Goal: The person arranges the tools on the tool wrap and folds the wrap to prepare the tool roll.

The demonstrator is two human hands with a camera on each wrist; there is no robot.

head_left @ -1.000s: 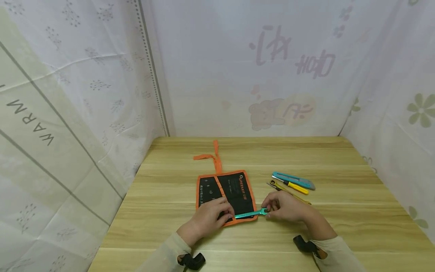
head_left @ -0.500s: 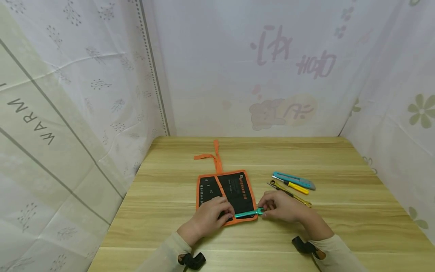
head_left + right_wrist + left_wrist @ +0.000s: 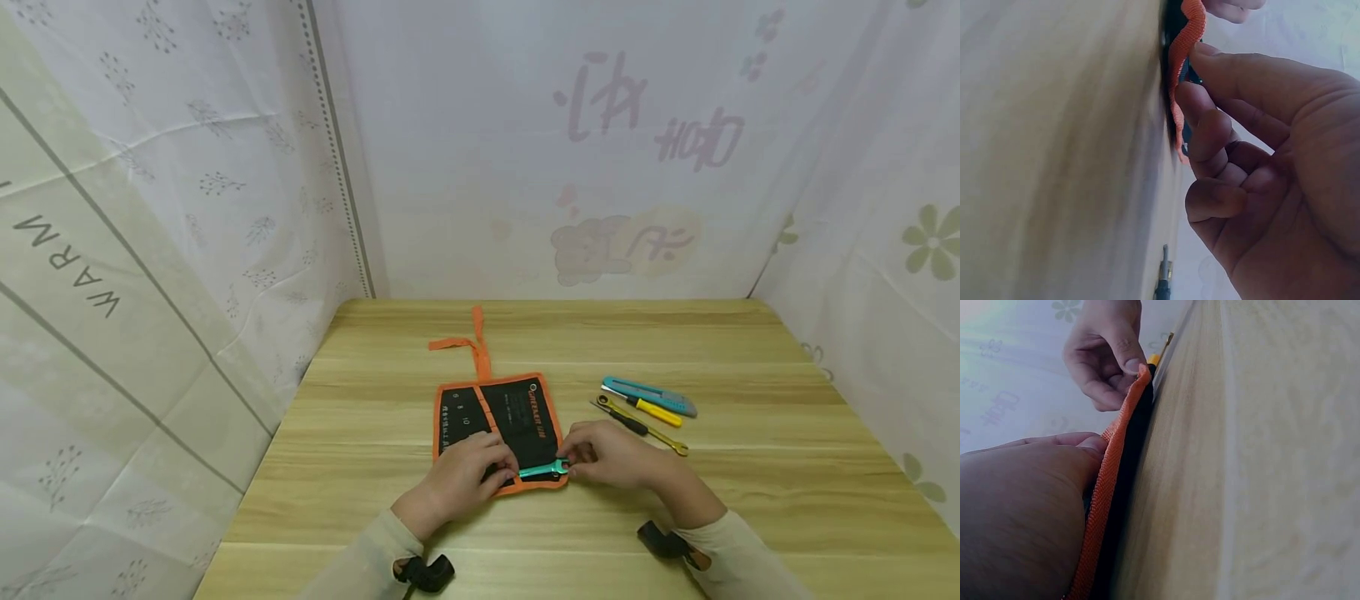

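We see a wrench with a glossy teal, metallic finish: a slim straight shaft that widens into a forked head. It lies across the lower part of a tool pouch, a nearly square piece of black fabric with pale numbers, orange lettering and a border of orange binding. Close up, from the left wrist, we make out a ribbed weave in that binding; from the right wrist, its edge looks wavy.

The wrench spans the gap between the two hands. Its forked head sits at the fingertips of the right hand, whose thumb and forefinger pinch it near the pouch's right edge. The other end of the shaft meets the left hand, which has its thumb and curled fingers clamped on the pouch; the fingers hide that end, so we cannot tell how far it reaches into the pocket.

Beyond the pouch, flat orange straps fork across the table, which has a pale, streaked wood grain. Beyond the right hand we find a teal box cutter, a smooth yellow handle, a slender dark-handled tool and a gold-coloured wrench, all lying close together. Creased, printed cloth hangs behind.
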